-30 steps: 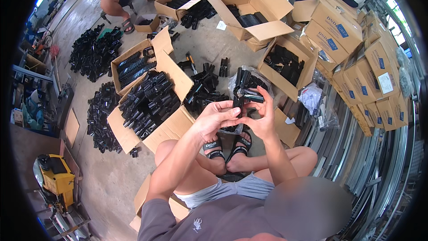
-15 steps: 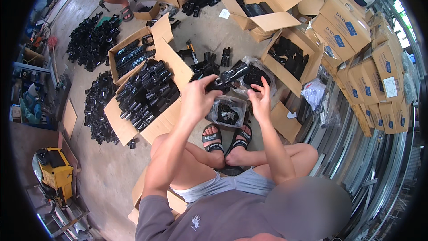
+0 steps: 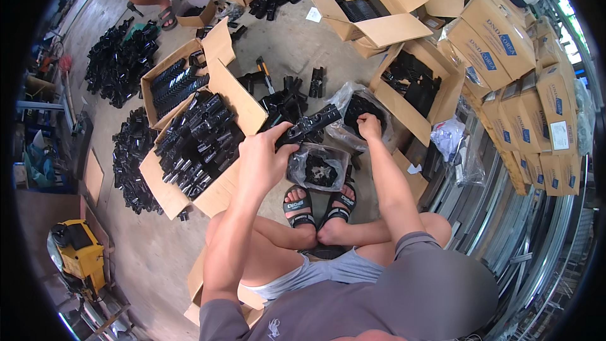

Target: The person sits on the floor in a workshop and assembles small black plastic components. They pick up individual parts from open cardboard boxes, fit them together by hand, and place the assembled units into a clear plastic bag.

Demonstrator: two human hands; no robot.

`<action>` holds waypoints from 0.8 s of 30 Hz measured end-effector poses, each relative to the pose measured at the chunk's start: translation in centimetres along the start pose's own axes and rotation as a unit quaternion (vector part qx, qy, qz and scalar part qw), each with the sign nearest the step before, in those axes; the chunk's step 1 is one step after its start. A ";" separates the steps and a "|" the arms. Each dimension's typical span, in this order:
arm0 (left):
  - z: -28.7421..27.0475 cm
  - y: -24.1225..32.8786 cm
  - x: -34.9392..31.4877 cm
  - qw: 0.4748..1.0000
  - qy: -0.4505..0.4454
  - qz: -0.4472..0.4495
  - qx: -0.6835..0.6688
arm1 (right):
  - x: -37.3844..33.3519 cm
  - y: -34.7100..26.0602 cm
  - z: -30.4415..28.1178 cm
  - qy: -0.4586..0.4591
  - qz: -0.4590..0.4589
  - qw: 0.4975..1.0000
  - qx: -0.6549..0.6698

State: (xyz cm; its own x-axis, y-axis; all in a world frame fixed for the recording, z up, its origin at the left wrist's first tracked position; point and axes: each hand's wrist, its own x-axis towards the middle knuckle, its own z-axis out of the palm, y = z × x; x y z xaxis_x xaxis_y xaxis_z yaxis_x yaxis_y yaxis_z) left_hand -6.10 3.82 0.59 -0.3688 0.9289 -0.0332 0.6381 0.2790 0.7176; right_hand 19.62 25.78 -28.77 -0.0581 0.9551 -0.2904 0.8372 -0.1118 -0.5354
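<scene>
While the left hand [image 3: 264,151] pinches a black part [image 3: 310,125], the right hand [image 3: 370,127] is over the sitter's one-o'clock bag [image 3: 346,95], grip unclear

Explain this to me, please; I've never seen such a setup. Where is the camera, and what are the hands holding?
There is no machine here, just a seated person's bare hands. The view comes from a wide fisheye camera worn on the head, looking down, so straight edges bend near the rim.

The left hand grips a long black part. The right hand is at a clear plastic bag of small black pieces; whether it pinches one is too small to tell.

On the concrete floor lie heaps of black parts and open cardboard boxes, one left of the feet, filled with black parts.
</scene>
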 end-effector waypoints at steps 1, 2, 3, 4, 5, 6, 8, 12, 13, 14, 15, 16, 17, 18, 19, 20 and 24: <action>-0.2 0.3 0.2 1.000 -0.004 -0.008 -0.001 | 0.7 0.0 1.0 0.008 0.021 1.000 0.013; -0.2 0.5 0.4 1.000 -0.007 -0.015 -0.003 | 1.4 0.1 1.8 0.020 0.044 0.999 0.022; 0.1 0.2 0.6 1.000 -0.006 -0.013 -0.009 | 1.9 0.2 2.5 0.032 0.067 0.997 0.031; 0.2 0.0 0.9 1.000 -0.007 -0.015 -0.008 | 2.0 0.1 3.5 0.041 0.091 0.994 0.041; 0.2 -0.3 0.9 1.000 -0.005 -0.022 -0.006 | 1.4 -1.1 3.4 0.035 0.091 0.995 0.036; 0.2 -0.5 0.9 1.000 -0.003 -0.030 -0.004 | 0.9 -2.0 3.8 0.041 0.090 0.995 0.033; 0.2 -0.1 1.3 0.999 -0.008 -0.041 -0.009 | 1.0 -2.0 3.8 0.067 0.095 0.993 0.024; 0.3 0.2 1.4 0.999 -0.008 -0.033 -0.023 | 1.3 -1.0 4.4 0.064 0.136 0.987 0.059; 0.3 0.1 1.4 0.999 -0.003 -0.027 -0.025 | 1.2 -1.2 4.4 0.061 0.133 0.987 0.062; 0.4 -0.1 1.3 0.999 0.003 -0.022 -0.024 | 1.1 -1.3 4.4 0.058 0.131 0.988 0.064; 0.6 -0.4 1.3 1.000 0.009 -0.017 -0.023 | 1.0 -1.5 4.4 0.055 0.128 0.988 0.067; 0.6 -0.6 1.1 1.000 0.014 -0.012 -0.022 | 1.0 -1.5 4.4 0.052 0.117 0.990 0.055; 0.6 -0.6 1.1 1.000 0.017 -0.007 -0.022 | 1.1 -1.3 4.3 0.049 0.107 0.992 0.043; 0.5 -0.6 1.1 1.000 0.019 -0.002 -0.021 | 1.1 -1.2 4.2 0.046 0.096 0.994 0.030; 0.4 -0.4 1.2 0.999 0.022 0.004 -0.024 | 1.0 -0.6 3.9 0.037 0.085 0.995 0.042; 0.3 -0.3 1.2 1.000 0.021 0.008 -0.017 | 0.7 0.2 3.6 0.027 0.071 0.996 0.051; 0.1 -0.1 0.5 0.999 0.029 0.031 -0.005 | -4.5 -2.2 -1.5 -0.076 0.114 0.937 0.322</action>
State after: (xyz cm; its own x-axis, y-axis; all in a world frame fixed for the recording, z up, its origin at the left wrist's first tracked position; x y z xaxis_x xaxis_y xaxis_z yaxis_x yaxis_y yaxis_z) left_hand -6.34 4.24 0.42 -0.3678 0.9285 0.0510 0.6537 0.2191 0.7243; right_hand 18.88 22.17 -25.11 -0.0359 0.8413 -0.5394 0.3374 -0.4979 -0.7989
